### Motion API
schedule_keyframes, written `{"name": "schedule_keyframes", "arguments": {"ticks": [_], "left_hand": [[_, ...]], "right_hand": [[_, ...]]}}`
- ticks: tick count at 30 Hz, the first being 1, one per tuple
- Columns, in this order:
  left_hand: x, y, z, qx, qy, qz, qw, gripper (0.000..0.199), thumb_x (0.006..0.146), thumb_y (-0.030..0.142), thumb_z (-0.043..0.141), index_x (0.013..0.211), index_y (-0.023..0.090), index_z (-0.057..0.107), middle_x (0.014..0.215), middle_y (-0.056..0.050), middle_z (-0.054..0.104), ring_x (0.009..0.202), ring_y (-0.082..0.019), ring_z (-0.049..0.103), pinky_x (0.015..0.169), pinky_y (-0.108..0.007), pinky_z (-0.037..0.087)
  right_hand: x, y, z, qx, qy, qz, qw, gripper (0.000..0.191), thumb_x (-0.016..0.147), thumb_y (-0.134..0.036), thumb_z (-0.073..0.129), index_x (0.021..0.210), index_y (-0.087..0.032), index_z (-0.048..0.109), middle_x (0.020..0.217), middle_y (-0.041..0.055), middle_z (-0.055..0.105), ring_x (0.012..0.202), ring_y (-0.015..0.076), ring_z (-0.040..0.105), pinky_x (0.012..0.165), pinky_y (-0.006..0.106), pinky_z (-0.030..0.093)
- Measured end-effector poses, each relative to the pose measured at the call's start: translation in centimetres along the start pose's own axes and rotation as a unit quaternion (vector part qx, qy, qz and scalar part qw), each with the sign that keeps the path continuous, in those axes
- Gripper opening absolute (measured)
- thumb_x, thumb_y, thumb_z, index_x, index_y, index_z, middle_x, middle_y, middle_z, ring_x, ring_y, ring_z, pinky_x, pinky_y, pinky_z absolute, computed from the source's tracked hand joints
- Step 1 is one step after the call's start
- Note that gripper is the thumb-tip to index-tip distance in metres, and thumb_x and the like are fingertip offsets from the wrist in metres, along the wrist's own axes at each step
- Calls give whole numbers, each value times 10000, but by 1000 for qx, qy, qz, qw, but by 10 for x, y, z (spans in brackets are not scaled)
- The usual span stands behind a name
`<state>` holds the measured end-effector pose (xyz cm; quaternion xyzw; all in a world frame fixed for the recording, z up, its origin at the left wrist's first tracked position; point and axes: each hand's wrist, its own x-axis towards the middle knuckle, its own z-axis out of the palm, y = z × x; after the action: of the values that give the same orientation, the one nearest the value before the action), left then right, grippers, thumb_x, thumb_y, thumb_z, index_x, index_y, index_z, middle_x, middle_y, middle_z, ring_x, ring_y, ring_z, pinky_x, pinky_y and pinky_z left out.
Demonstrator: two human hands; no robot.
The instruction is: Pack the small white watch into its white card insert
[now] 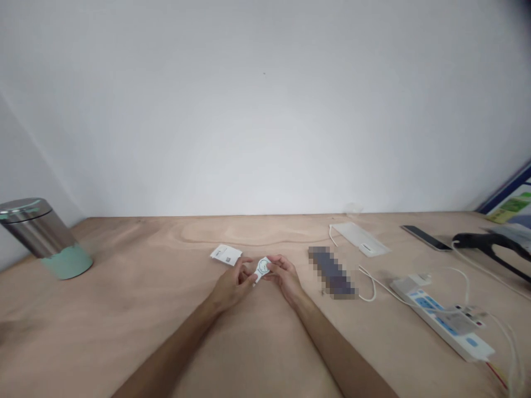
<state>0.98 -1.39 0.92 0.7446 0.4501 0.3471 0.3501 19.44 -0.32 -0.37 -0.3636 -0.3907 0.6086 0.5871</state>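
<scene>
A plain white wall rises behind the pale plywood table in front of you. Your left hand and right hand meet just above the table, fingers curled and pinching a small white tag with a round printed mark between them. Just beyond your left hand lies a white card with a small square code. Far to your left stands a steel bin with a mint-green base. To your right lie a pixelated, unreadable object, then a flat white pad with a cable, a black smartphone, and a white power strip nearer you.
</scene>
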Motion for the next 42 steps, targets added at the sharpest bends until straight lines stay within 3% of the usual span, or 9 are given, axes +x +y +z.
{"name": "schedule_keyframes", "arguments": {"ticks": [6, 10, 16, 20, 27, 32, 42], "left_hand": [[4, 1, 3, -113, -7, -24, 993, 453, 807, 466, 568, 1135, 168, 471, 632, 57, 463, 563, -106, 432, 530, -220, 324], [6, 1, 1, -119, -5, -32, 992, 442, 792, 473, 581, 1091, 167, 473, 597, 70, 440, 542, -105, 419, 523, -221, 303], [8, -5, 0, -105, 3, -31, 994, 417, 777, 440, 605, 1070, 164, 494, 617, 61, 479, 548, -105, 430, 525, -223, 309], [7, -2, -2, -125, 36, -23, 991, 374, 761, 443, 627, 990, 161, 538, 590, 67, 454, 522, -88, 418, 502, -206, 303], [6, 1, -5, -207, 47, -56, 976, 432, 730, 509, 651, 950, 166, 507, 643, 73, 467, 392, -58, 448, 376, -184, 304], [6, -5, -4, -200, 41, -57, 977, 422, 752, 498, 634, 994, 183, 491, 670, 78, 459, 380, -54, 470, 366, -176, 321], [8, -9, -7, -218, 7, -57, 974, 416, 775, 472, 610, 1045, 206, 439, 749, 60, 495, 395, -40, 469, 357, -160, 340]], "right_hand": [[0, 3, -1, -20, -25, 4, 999, 295, 609, -320, 792, 811, -184, 625, 840, 21, 688, 708, 160, 630, 596, 279, 534], [0, 4, 0, -57, -35, 11, 998, 335, 593, -352, 800, 811, -184, 609, 848, 27, 694, 691, 166, 638, 575, 277, 538], [0, 2, 4, -94, 7, 18, 995, 360, 607, -464, 766, 703, -185, 560, 701, 14, 666, 593, 166, 616, 512, 281, 527], [1, 3, 4, -106, 14, 16, 994, 379, 605, -482, 762, 683, -190, 533, 661, 8, 652, 553, 159, 606, 501, 275, 515], [-4, -3, 8, -131, -20, -1, 991, 443, 669, -399, 711, 1048, -205, 587, 782, 3, 653, 548, 122, 596, 504, 242, 496], [-9, -6, 15, -204, -40, -5, 978, 350, 690, -291, 645, 1030, -211, 622, 780, -10, 620, 533, 95, 560, 482, 212, 453], [-9, -2, 10, -218, -86, -25, 972, 434, 663, -165, 550, 1086, -248, 593, 734, -29, 602, 542, 108, 541, 481, 210, 414]]}}
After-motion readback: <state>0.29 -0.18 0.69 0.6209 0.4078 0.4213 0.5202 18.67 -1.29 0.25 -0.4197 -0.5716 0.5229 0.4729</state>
